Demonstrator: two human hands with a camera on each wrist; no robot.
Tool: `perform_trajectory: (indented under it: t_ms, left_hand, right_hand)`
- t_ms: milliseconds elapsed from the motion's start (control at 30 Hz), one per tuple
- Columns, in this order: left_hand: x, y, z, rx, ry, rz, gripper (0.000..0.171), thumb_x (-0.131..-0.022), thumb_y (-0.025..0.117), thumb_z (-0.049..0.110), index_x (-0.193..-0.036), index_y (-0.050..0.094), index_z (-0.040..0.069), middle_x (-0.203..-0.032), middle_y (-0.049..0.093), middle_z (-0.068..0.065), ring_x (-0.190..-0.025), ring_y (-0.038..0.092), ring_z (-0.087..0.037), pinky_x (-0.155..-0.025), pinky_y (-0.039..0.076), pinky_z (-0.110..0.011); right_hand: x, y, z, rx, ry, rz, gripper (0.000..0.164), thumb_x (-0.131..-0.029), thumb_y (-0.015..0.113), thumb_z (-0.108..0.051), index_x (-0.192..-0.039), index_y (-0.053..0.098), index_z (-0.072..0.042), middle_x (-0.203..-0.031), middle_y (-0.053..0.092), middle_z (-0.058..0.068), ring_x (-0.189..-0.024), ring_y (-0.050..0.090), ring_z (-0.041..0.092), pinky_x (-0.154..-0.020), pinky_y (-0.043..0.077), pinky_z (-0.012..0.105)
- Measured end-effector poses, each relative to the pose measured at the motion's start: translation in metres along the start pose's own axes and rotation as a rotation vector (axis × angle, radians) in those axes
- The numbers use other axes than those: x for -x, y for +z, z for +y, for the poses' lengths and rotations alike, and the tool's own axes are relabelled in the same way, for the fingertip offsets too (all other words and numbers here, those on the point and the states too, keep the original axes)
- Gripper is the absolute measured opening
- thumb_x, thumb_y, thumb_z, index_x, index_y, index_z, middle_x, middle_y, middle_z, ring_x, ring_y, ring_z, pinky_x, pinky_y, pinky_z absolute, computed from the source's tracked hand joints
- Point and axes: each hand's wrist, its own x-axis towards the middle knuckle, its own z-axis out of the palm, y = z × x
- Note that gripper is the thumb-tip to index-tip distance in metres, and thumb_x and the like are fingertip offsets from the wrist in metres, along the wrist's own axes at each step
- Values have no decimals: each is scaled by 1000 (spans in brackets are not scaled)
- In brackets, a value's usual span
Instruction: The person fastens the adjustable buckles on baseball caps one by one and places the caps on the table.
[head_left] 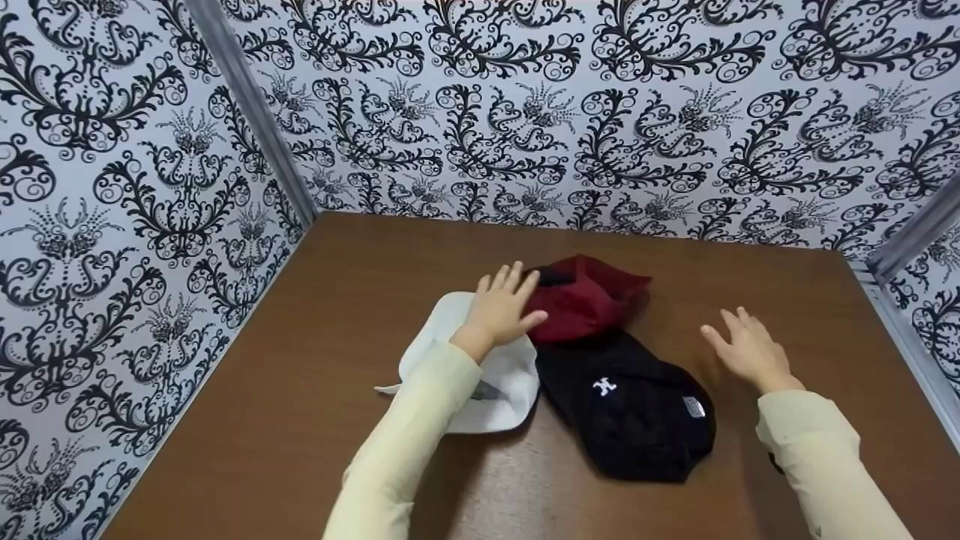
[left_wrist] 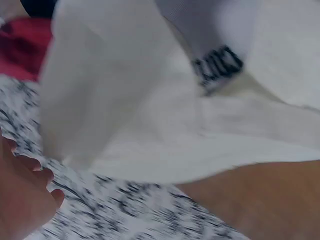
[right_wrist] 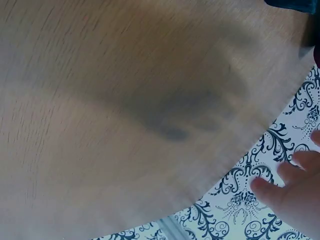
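Three hats lie bunched together on the brown table. My left hand (head_left: 501, 309), fingers spread, is over the white hat (head_left: 504, 379), which has a grey label inside and fills most of the left wrist view. A red cap (head_left: 581, 304) sits behind and to the right, close to the left fingertips. In front of it is a black cap (head_left: 637, 412) with a small white emblem, its upper part overlapped by the red one. My right hand (head_left: 750, 352) hovers to the right of the black cap with fingers extended, holding nothing; its shadow falls on the wood in the right wrist view.
The wooden table (head_left: 300, 390) is enclosed by walls (head_left: 525, 112) with black-and-white scroll patterns at the back and sides. Grey metal posts (head_left: 259, 112) mark the corners. A thin strap (head_left: 388, 389) sticks out from the white hat's left side.
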Motion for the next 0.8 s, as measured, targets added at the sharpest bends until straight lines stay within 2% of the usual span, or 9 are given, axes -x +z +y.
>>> perform_trajectory:
  t_ms: [133,267,433,667,800]
  left_hand:
    - [7,1,19,10,85,14,68,-88,31,56,-142,14,20,-148,11,-11,-135,13,-28,-107,15,-48]
    - [15,9,35,68,117,14,67,-88,36,52,-142,14,19,-148,14,-11,-135,16,-27,-105,20,-48]
    - [26,22,48,191,83,-26,68,-88,39,50,-142,13,18,-147,15,-12,-134,20,-27,-104,21,-48]
    - [42,40,58,358,45,-89,68,-88,43,45,-142,16,13,-145,18,-18,-131,24,-32,-104,21,-49]
    - [49,50,62,410,17,-114,68,-87,46,42,-141,19,11,-144,19,-20,-131,24,-33,-102,23,-50]
  right_hand:
    - [2,1,-2,-48,-43,-71,73,-92,28,-49,-134,22,10,-136,15,38,-121,18,54,-93,20,64]
    - [5,4,-7,-80,-75,-113,72,-92,29,-48,-133,24,11,-135,20,37,-121,21,53,-95,21,61]
    - [11,9,-12,-102,-91,-154,71,-92,31,-47,-131,28,12,-133,26,36,-120,24,52,-95,23,60]
    - [17,15,-12,-136,-86,-255,70,-91,33,-47,-127,34,14,-128,35,36,-117,31,51,-92,30,57]
    - [19,16,-11,-157,-84,-307,70,-91,35,-47,-125,37,15,-126,38,36,-116,33,50,-90,32,56]
